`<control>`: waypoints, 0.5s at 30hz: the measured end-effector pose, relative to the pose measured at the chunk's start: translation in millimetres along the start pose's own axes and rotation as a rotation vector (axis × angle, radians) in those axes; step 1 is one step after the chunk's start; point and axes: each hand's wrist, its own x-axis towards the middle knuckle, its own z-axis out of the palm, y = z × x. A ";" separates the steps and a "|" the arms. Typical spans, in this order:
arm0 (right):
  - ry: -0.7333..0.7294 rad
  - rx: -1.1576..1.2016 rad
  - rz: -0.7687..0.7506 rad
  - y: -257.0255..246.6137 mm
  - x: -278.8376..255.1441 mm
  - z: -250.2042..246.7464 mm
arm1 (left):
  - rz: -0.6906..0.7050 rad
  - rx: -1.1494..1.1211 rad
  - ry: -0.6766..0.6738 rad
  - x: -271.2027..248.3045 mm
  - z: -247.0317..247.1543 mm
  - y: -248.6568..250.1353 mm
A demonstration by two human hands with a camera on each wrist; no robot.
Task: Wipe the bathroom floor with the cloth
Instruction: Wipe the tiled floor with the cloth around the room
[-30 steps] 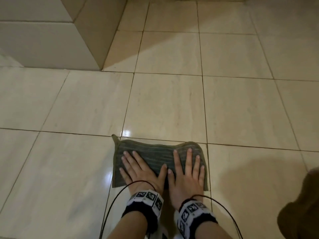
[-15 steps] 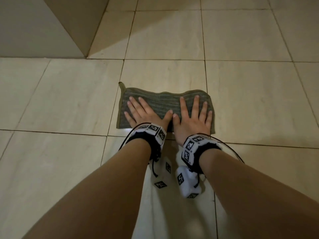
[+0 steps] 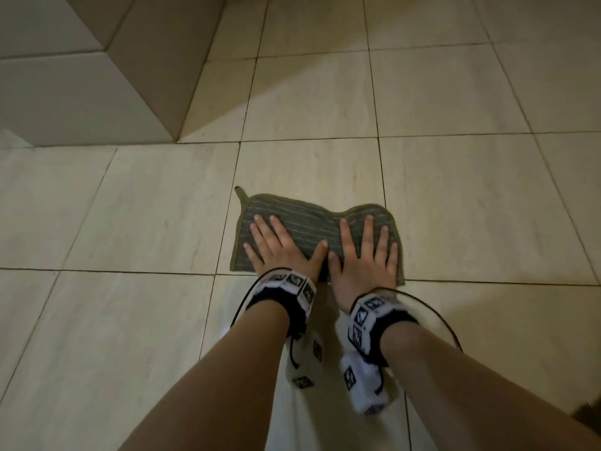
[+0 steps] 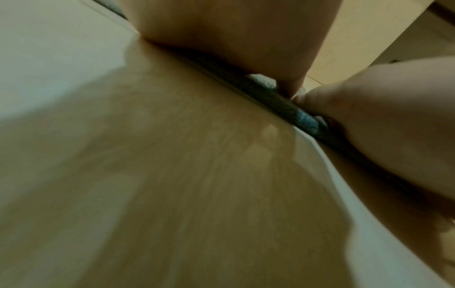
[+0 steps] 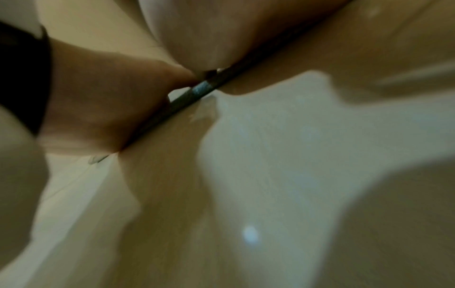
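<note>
A grey-green striped cloth [image 3: 309, 222] lies flat on the cream tiled floor [image 3: 471, 206], just beyond a grout line, its far edge rippled in the middle. My left hand [image 3: 276, 245] presses flat on its left half with fingers spread. My right hand [image 3: 366, 255] presses flat on its right half, thumbs nearly touching. In the left wrist view the cloth's edge [image 4: 278, 97] runs under my palm as a thin dark band on the floor. The right wrist view shows the same cloth edge [image 5: 197, 91] beneath both hands, blurred.
A tiled block or step [image 3: 97, 76] rises at the upper left, its corner about one tile beyond the cloth. Open tiled floor stretches ahead and to the right. A dark shape [image 3: 588, 415] sits at the lower right edge.
Both hands pushed the cloth forward across the floor, away from me, with arms now stretched out. The cloth's far edge has buckled slightly in the middle.
</note>
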 end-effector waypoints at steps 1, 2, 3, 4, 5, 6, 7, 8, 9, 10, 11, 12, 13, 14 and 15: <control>-0.007 -0.003 0.004 3.9 -15.1 5.1 | -0.001 -0.009 -0.012 -13.2 3.9 -4.5; -0.009 -0.006 -0.001 7.7 -33.2 11.7 | -0.013 -0.018 -0.029 -30.8 9.9 -11.1; -0.003 -0.013 -0.006 11.1 -52.3 17.4 | -0.030 -0.024 -0.038 -50.4 17.0 -19.0; 0.018 -0.024 0.002 14.7 -70.9 22.0 | -0.050 -0.024 -0.044 -71.7 25.6 -28.1; 0.014 -0.018 0.018 18.2 -88.7 27.4 | -0.061 -0.039 -0.049 -93.0 33.5 -37.6; -0.004 -0.012 0.022 22.2 -105.6 32.8 | -0.064 -0.057 -0.051 -113.2 40.1 -46.3; -0.017 -0.017 0.023 25.9 -120.1 36.9 | -0.062 -0.046 -0.048 -129.4 43.7 -53.4; -0.024 -0.019 0.021 28.8 -132.3 39.4 | -0.057 -0.015 -0.039 -139.5 45.8 -58.7; -0.031 -0.018 0.015 30.0 -141.5 39.5 | -0.044 -0.003 -0.025 -144.1 48.4 -63.1; -0.044 -0.015 0.011 30.5 -147.1 39.1 | -0.030 0.014 -0.022 -144.8 49.3 -66.2; -0.057 -0.011 0.003 30.5 -148.9 38.2 | -0.002 0.044 -0.010 -143.5 49.3 -68.0; -0.063 -0.007 -0.002 30.3 -147.8 36.9 | 0.045 0.067 0.002 -140.8 49.4 -69.3; -0.068 -0.003 -0.005 30.0 -144.6 35.8 | 0.095 0.083 0.025 -137.7 49.0 -69.6; -0.071 0.001 -0.002 29.4 -139.7 35.5 | 0.130 0.090 0.036 -134.8 49.3 -68.6; -0.064 0.005 0.006 28.3 -132.3 35.3 | 0.141 0.089 0.036 -131.0 48.6 -66.3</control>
